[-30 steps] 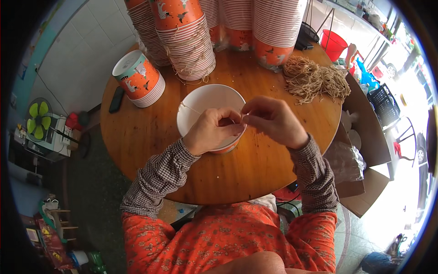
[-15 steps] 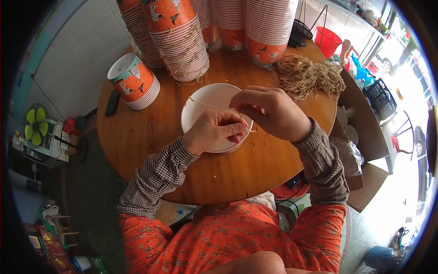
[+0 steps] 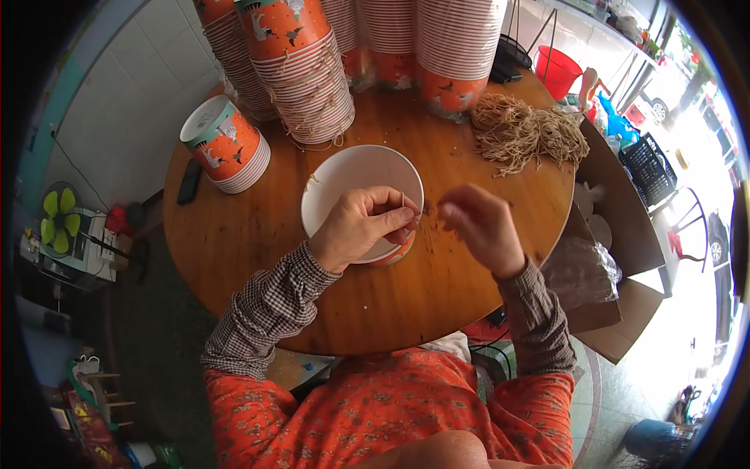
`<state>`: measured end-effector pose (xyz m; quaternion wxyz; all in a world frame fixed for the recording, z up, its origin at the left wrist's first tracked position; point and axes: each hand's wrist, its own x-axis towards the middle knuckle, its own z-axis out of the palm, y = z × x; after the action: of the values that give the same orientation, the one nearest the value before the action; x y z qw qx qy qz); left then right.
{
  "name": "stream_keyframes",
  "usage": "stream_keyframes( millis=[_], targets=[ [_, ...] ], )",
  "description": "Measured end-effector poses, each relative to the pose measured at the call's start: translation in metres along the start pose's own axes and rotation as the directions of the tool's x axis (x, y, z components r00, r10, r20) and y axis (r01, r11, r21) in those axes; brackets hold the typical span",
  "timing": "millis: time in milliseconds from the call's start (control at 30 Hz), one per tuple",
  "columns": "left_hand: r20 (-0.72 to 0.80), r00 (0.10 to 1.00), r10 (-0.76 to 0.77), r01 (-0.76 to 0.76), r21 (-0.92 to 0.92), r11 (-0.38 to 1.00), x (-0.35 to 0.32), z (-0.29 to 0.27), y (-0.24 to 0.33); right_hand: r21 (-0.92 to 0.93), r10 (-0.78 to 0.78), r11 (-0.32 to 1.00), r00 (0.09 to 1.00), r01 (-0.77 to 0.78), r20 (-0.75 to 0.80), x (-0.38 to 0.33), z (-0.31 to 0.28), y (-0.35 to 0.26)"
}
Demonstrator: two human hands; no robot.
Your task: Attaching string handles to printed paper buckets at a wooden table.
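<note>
The left hand (image 3: 361, 229) gripped the near rim of a paper bowl (image 3: 355, 186), thumb and fingers closed on the edge, with a thin pale strand pinched upright at the fingertips; how the strand met the rim was too small to make out. The bowl sat on the round wooden table (image 3: 258, 234) near its middle, white inside, with a bit of orange outside showing under the hand; the hand hid most of its near wall. The right hand (image 3: 480, 227) hovered just right of the bowl, blurred, fingers curled loosely together; whether it held anything could not be told. Behind the bowl, tall stacks of bowls (image 3: 301, 66) rose out of the top edge, their upper ends cut off. A shorter stack (image 3: 226, 148) lay tilted at the left, and a dark flat object (image 3: 190, 181) lay by the table's left edge, too small to identify. A heap of tan strings (image 3: 523, 133) lay at the far right. Beyond the table's right edge stood an open cardboard box (image 3: 617, 234) with a clear plastic bag (image 3: 582, 270), its contents unclear.
</note>
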<state>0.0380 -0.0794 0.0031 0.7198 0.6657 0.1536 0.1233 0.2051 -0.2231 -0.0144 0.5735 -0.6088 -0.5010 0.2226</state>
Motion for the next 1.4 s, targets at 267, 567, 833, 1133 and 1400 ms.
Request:
stream_keyframes(
  millis=[267, 567, 833, 1133, 1400],
  targets=[
    [0.007, 1.0, 0.006, -0.006, 0.028, 1.0, 0.002, 0.002, 0.0, 0.034, -0.038, 0.999, 0.995, 0.041, -0.09, -0.018, 0.012, 0.012],
    [0.02, 1.0, 0.004, -0.005, 0.062, 0.998, 0.004, 0.007, 0.001, 0.076, -0.03, 0.996, 0.995, 0.037, -0.097, -0.014, 0.008, 0.015],
    [0.009, 0.999, -0.046, 0.045, 0.074, 0.996, 0.006, 0.008, 0.002, -0.081, -0.09, 0.994, 0.982, 0.078, -0.163, -0.014, 0.0, 0.005],
    [-0.059, 0.996, 0.063, -0.046, 0.256, 0.966, 0.005, 0.012, 0.007, -0.501, -0.384, 0.816, 0.918, 0.289, -0.097, -0.023, -0.017, -0.014],
    [-0.029, 0.987, 0.16, -0.155, 0.135, 0.979, 0.002, 0.023, 0.011, -0.38, -0.457, 0.805, 0.884, 0.456, 0.092, -0.011, -0.006, -0.036]
  ],
)
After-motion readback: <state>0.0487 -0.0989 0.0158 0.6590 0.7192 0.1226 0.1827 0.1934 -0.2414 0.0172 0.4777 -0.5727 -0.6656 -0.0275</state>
